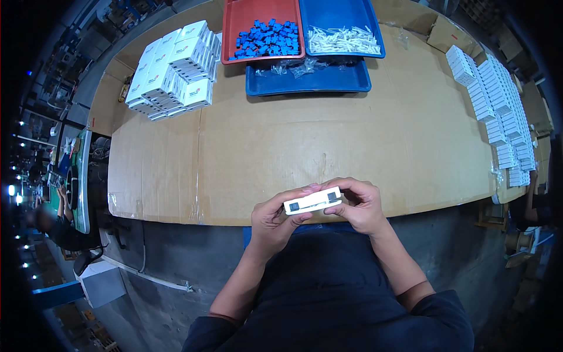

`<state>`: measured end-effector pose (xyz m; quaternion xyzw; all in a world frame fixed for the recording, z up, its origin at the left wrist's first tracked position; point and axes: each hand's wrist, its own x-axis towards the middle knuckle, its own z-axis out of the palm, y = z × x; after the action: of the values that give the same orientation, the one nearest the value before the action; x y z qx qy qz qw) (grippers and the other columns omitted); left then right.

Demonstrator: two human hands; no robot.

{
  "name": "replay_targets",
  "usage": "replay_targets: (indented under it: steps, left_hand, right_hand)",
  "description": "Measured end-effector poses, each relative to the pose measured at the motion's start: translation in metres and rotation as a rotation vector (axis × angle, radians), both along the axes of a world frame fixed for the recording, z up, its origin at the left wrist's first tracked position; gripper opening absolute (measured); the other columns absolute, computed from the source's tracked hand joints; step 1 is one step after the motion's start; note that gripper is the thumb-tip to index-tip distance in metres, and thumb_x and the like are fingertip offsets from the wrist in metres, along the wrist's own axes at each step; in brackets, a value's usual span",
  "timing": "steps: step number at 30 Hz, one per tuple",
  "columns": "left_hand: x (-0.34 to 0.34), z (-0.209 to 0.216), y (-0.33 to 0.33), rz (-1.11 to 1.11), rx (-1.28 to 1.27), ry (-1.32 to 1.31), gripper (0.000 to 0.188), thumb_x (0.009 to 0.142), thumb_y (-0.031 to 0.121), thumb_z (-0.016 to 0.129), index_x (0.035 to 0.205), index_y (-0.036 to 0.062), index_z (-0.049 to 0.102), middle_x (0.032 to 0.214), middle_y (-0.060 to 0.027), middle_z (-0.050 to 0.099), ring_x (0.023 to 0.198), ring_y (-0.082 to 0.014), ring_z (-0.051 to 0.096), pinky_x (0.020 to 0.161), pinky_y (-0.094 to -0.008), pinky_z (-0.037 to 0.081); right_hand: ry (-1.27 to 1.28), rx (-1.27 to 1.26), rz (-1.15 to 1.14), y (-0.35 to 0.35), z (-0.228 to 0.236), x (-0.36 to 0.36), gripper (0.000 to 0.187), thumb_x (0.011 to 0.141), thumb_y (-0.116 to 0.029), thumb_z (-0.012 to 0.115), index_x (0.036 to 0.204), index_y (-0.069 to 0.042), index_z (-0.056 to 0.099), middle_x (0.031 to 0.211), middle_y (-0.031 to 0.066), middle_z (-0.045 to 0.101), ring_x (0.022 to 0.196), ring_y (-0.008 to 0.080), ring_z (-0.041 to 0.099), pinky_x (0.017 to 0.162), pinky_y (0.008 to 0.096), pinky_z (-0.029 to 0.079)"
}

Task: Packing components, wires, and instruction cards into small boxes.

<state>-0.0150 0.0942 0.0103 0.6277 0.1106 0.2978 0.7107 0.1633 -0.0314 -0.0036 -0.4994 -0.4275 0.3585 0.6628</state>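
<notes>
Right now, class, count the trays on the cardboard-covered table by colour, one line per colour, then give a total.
Red trays: 1, the red tray holding small blue parts.
Blue trays: 2, the upper blue tray holding white parts, and the lower blue tray in front with clear bags.
Total: 3 trays.

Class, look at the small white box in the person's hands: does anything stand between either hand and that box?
Nothing visible does. The left hand and right hand both grip the small white box directly, above the table's near edge.
</notes>
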Motion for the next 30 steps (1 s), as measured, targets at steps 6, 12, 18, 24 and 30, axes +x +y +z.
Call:
replay_targets:
  steps: [6, 12, 18, 24, 30]
  left_hand:
    - [0.002, 0.000, 0.000, -0.007, -0.028, -0.019, 0.034, 0.092, 0.000, 0.073, 0.125, -0.0054, 0.064, 0.128, -0.0203, 0.069, 0.127, -0.0287, 0.064, 0.109, -0.0381, 0.051]
    - [0.002, -0.001, -0.002, -0.002, -0.051, 0.013, 0.035, 0.093, 0.000, 0.073, 0.126, -0.0047, 0.063, 0.129, -0.0195, 0.069, 0.127, -0.0279, 0.064, 0.110, -0.0381, 0.050]
    - [0.002, -0.003, -0.001, -0.013, -0.059, 0.031, 0.037, 0.091, 0.000, 0.075, 0.126, -0.0043, 0.062, 0.134, -0.0192, 0.066, 0.129, -0.0270, 0.062, 0.111, -0.0386, 0.049]
    - [0.002, -0.015, -0.003, 0.112, -0.168, 0.028, 0.042, 0.089, 0.000, 0.078, 0.126, -0.0059, 0.059, 0.127, -0.0164, 0.064, 0.122, -0.0220, 0.063, 0.105, -0.0320, 0.051]
    - [-0.002, -0.007, 0.007, 0.057, 0.203, 0.197, 0.044, 0.085, 0.004, 0.083, 0.123, -0.0028, 0.063, 0.117, -0.0120, 0.068, 0.113, -0.0179, 0.065, 0.098, -0.0311, 0.053]
  right_hand:
    - [-0.014, -0.051, 0.027, -0.003, 0.002, 0.002, 0.037, 0.081, 0.001, 0.084, 0.114, 0.005, 0.069, 0.116, 0.0179, 0.073, 0.108, 0.0225, 0.070, 0.095, 0.0342, 0.054]
    - [-0.026, -0.026, -0.003, -0.001, -0.001, 0.001, 0.032, 0.084, 0.000, 0.082, 0.113, 0.005, 0.069, 0.114, 0.0184, 0.073, 0.108, 0.0237, 0.070, 0.095, 0.0348, 0.054]
    - [0.017, -0.009, -0.022, 0.000, -0.002, 0.000, 0.029, 0.085, -0.001, 0.081, 0.112, 0.002, 0.072, 0.110, 0.0130, 0.076, 0.103, 0.0180, 0.072, 0.092, 0.0306, 0.055]
    - [0.242, 0.025, 0.017, 0.004, 0.004, 0.002, 0.038, 0.086, -0.001, 0.081, 0.122, 0.001, 0.067, 0.118, 0.0108, 0.072, 0.111, 0.0168, 0.068, 0.096, 0.0312, 0.054]
    - [-0.259, -0.080, 0.081, 0.007, 0.030, 0.007, 0.045, 0.085, -0.003, 0.079, 0.129, -0.002, 0.068, 0.110, 0.0099, 0.068, 0.103, 0.0194, 0.066, 0.091, 0.0320, 0.053]
